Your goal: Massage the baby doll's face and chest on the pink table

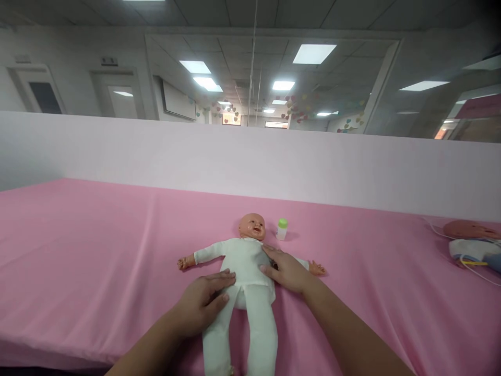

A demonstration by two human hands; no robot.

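Note:
A baby doll (246, 261) in white cloth clothes lies on its back, its head toward the far side and its arms spread wide. My left hand (201, 303) rests on its hip and lower belly, at the left of the picture, with the fingers stretched out. On the other side of the chest lies my right hand (285, 267), fingers extended and thumb apart, touching the shirt. Beside the doll's head stands a small bottle (281, 230) with a green cap, upright and apart from both hands. The doll's feet run to the picture's bottom edge.
A pink sheet (97, 250) covers the wide surface, with a few folds. Along the back runs a low white wall (235, 156), and windows rise behind it. Another doll (469, 230) lies at the far right, with white and blue cloth and thin tubing around it.

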